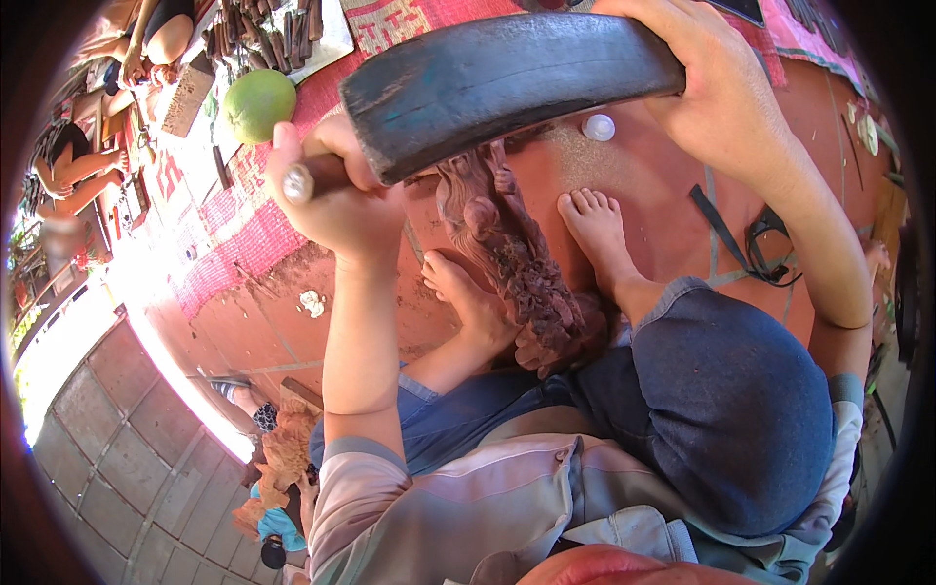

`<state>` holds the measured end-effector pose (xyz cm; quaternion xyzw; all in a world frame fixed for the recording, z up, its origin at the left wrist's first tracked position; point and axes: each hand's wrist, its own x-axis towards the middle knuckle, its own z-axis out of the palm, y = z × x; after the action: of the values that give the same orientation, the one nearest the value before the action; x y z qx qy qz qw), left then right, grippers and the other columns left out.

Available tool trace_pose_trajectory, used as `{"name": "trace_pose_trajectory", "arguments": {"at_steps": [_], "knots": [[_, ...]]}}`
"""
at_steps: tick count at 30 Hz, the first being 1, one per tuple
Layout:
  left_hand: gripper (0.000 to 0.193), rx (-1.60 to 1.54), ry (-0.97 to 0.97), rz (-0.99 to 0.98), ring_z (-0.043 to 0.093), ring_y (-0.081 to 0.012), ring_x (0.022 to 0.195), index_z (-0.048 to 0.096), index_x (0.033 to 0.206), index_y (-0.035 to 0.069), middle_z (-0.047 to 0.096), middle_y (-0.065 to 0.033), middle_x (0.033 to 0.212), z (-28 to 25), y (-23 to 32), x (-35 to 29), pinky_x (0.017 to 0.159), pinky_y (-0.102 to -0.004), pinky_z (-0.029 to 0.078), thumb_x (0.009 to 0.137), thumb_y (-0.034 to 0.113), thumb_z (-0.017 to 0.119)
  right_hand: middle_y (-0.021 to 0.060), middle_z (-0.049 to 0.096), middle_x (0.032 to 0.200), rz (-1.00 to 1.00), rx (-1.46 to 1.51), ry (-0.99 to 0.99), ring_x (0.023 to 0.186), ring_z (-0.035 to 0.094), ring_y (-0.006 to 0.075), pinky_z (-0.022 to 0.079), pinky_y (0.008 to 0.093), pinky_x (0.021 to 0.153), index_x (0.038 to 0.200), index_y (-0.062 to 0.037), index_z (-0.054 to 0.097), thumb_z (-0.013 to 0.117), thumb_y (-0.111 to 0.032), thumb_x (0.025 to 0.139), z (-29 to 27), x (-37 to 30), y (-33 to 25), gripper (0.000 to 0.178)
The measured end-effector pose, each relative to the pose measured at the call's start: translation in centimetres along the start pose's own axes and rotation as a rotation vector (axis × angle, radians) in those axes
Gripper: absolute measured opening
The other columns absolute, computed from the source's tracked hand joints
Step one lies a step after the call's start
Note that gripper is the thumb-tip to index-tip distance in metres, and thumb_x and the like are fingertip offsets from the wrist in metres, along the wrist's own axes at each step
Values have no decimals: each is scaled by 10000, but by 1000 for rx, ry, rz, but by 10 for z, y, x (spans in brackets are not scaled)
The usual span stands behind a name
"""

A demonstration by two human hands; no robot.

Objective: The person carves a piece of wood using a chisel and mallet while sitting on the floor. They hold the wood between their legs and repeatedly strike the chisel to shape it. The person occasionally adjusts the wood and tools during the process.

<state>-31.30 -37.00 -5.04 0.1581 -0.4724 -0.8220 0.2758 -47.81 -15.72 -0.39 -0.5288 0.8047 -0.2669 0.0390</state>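
Observation:
My right hand is closed around one end of a dark, slightly curved wooden mallet. The mallet stretches leftward, its broad end hanging in front of my left hand. That hand is wrapped round a chisel, with the thumb up; the rounded butt of the chisel shows, while its blade is hidden behind the mallet. Between my bare feet a reddish-brown wood carving with figures and dense relief slants down toward my lap. Its upper end is partly covered by the mallet.
A green round fruit lies at the far left, beside a pile of carving tools and a red patterned mat. A small white cap and a black strap are on the tiled floor. Other people sit at the left.

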Motion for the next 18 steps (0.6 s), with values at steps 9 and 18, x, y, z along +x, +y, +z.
{"name": "trace_pose_trajectory", "arguments": {"at_steps": [9,18], "knots": [[407,364,-24,180,406,-149,617,533,980,21,460,-38,705,-29,-33,-10,604,-287,343,900,407,431,75,618,929,-63,-88,5,917,591,285,401,400,813,1019,-111,574,687,-33,619,-8,10,-23,423],[549,163,-69,-426,340,-133,429,398,485,107,358,-9,451,5,23,-2,464,-249,267,930,425,360,103,626,968,88,-6,2,941,593,312,437,396,818,1032,-88,572,678,-20,636,2,-12,2,415]]}}
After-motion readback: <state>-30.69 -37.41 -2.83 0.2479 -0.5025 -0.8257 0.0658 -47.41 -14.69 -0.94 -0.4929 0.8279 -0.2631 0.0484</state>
